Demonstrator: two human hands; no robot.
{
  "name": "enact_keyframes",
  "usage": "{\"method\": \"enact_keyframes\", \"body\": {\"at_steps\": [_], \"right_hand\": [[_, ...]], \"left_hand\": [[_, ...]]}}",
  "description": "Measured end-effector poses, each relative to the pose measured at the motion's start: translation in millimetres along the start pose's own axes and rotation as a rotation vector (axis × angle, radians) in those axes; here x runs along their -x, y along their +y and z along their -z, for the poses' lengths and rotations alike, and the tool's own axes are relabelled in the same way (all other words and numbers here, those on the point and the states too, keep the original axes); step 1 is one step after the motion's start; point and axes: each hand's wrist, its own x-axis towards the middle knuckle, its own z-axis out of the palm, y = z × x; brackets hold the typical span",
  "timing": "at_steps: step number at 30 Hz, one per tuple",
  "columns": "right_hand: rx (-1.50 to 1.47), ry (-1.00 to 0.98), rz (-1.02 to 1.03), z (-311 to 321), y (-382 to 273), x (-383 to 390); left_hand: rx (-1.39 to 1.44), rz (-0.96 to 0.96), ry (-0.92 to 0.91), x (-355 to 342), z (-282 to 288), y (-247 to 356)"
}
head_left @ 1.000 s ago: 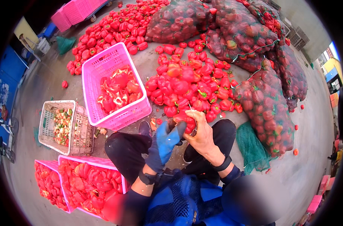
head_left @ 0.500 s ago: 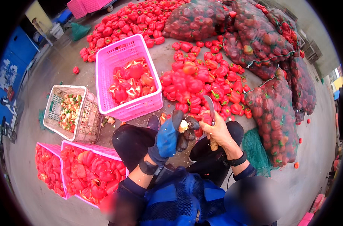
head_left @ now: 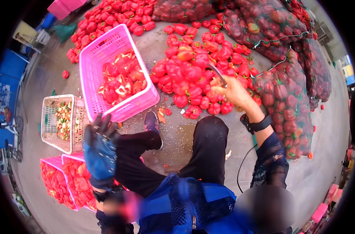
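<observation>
Curved knife [head_left: 218,73], clasped in right hand [head_left: 234,93] over bell peppers [head_left: 193,73] — could nick skins if dipped; left hand [head_left: 101,154] splayed, palm hidden, by near corner of pink crate [head_left: 135,110].

On the left hand [head_left: 101,150], a blue fabric glove with blackened fingers [head_left: 99,160] is being worn, and a dark wristband [head_left: 101,196] is being worn below it. By a broad black strap [head_left: 259,124], the wrist of the right hand [head_left: 233,93] is being circled. A dark navy, lace-patterned sleeve [head_left: 269,165], a bright blue vest with black mesh panels and a front zip [head_left: 181,202], plain black trousers [head_left: 208,142] and a dark, pink-patched shoe with a pale sole edge [head_left: 151,121] are being worn. Between sleeve and vest edge, a thin black cable [head_left: 240,171] is being exposed.
</observation>
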Motion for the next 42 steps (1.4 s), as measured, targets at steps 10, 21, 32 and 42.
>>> {"method": "enact_keyframes", "body": {"at_steps": [10,21,32,42], "right_hand": [[0.183,-0.003,-0.337,-125.9,210.7,76.0],[0.171,-0.001,-0.674,-113.3,292.0,136.0],[-0.155,0.124,0.028,-39.5,180.6,45.9],[0.0,-0.121,0.477,11.5,-14.6,39.5]], "left_hand": [[-0.953,0.637,-0.019,-111.3,38.9,-323.4],[-1.492,0.214,0.331,-176.9,21.5,-489.9],[-1.412,0.112,-0.351,-161.6,-37.0,-356.1],[-1.654,-0.149,-0.497,-79.1,-147.8,-139.2]]}}
